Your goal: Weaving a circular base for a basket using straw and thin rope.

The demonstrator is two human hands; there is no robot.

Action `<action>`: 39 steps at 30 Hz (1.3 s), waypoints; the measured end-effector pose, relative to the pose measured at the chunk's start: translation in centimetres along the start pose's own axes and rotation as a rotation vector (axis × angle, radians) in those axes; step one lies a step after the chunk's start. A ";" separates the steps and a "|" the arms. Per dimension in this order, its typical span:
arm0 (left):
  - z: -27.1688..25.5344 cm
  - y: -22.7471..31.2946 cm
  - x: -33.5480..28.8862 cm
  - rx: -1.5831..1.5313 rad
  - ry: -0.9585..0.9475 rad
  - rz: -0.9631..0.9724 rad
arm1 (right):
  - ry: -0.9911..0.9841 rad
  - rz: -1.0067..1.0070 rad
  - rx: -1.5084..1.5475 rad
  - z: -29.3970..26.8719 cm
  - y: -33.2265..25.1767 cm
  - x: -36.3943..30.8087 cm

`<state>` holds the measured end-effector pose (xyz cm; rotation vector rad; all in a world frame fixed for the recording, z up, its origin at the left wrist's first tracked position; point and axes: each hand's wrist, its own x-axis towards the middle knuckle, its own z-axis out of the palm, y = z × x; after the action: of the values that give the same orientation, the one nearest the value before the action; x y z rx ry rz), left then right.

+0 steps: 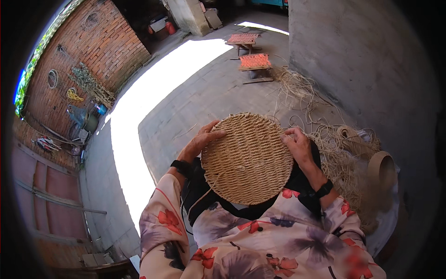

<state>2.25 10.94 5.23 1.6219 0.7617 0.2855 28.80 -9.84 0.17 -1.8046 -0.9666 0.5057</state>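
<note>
A grey floor (186,104) with a bright patch of sunlight runs up to a plain wall (362,60), and a heap of loose cord (325,139) lies at the person's right, probably to be within easy reach. Over the lap is a round woven mat (247,160), the left hand (203,140) gripping its upper left rim and the right hand (298,146) pinching its right edge, seemingly to steady it with its face in view.

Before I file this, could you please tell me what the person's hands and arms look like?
The left hand and right hand are bare, with a black band on each wrist; the loose, pale left sleeve and right sleeve carry red flowers.
</note>
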 end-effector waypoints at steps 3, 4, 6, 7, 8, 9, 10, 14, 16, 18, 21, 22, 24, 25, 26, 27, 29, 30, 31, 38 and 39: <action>-0.3 -1.4 0.1 0.030 0.036 -0.026 | 0.142 -0.374 -0.389 -0.1 -2.6 -0.4; -0.3 -1.5 0.3 0.019 0.044 -0.026 | 0.366 -0.764 -0.677 0.1 -3.5 -0.6; -0.4 -1.2 0.5 -0.019 -0.007 -0.045 | 0.240 -0.740 -0.600 2.2 -5.8 -1.7; -0.3 -1.3 0.8 -0.028 -0.001 -0.044 | 0.029 -0.745 -0.559 3.6 -6.6 -2.3; -0.1 -1.6 1.2 -0.042 -0.014 -0.010 | -0.179 -0.747 -0.515 4.8 -7.3 -2.7; -0.1 -1.8 1.5 -0.056 -0.028 0.025 | -0.185 -0.756 -0.519 6.2 -7.6 -3.3; -0.4 -2.5 1.6 -0.064 -0.010 0.028 | -0.306 -0.688 -0.575 7.7 -7.5 -3.8; -0.4 -3.6 0.0 0.200 0.252 0.164 | -0.407 -0.643 -0.472 8.7 -5.8 -4.3; -0.5 -4.2 -3.1 0.290 0.411 0.191 | -0.386 -0.561 -0.452 7.3 -5.5 -4.9; -1.0 -6.0 -6.5 0.371 0.383 0.230 | -0.359 -0.481 -0.435 6.2 -5.0 -5.3; 1.3 -5.6 -10.1 0.419 0.423 0.368 | -0.278 -0.435 -0.466 5.3 -5.1 -5.9; 1.6 -6.0 -10.4 0.414 0.429 0.368 | -0.242 -0.457 -0.445 5.5 -6.0 -6.1; 2.1 -6.4 -10.7 0.302 0.454 0.367 | -0.206 -0.482 -0.427 6.2 -6.8 -6.1; 2.3 -6.2 -10.4 0.298 0.458 0.372 | -0.231 -0.575 -0.487 6.8 -6.9 -5.7; 2.5 -5.8 -10.0 0.233 0.504 0.301 | -0.254 -0.667 -0.547 7.3 -6.8 -5.4; 2.6 -5.5 -9.6 0.167 0.548 0.230 | -0.252 -0.671 -0.551 7.7 -6.6 -5.3; 2.2 -6.2 -8.9 0.218 0.537 0.248 | -0.300 -0.658 -0.548 8.3 -6.0 -5.4; 2.1 -6.6 -8.6 0.272 0.520 0.263 | -0.302 -0.662 -0.551 7.6 -5.7 -5.3; 2.0 -6.9 -8.5 0.268 0.521 0.263 | -0.272 -0.539 -0.579 6.3 -5.0 -5.1; 1.8 -7.4 -7.9 0.315 0.456 0.208 | -0.173 -0.740 -0.646 6.0 -6.8 -4.7; 1.9 -7.4 -7.8 0.329 0.455 0.199 | -0.169 -0.736 -0.647 6.9 -6.4 -4.7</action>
<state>-4.81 4.81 -0.36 1.9781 1.0310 0.7205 18.62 -8.42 2.63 -1.7734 -1.9602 -0.1483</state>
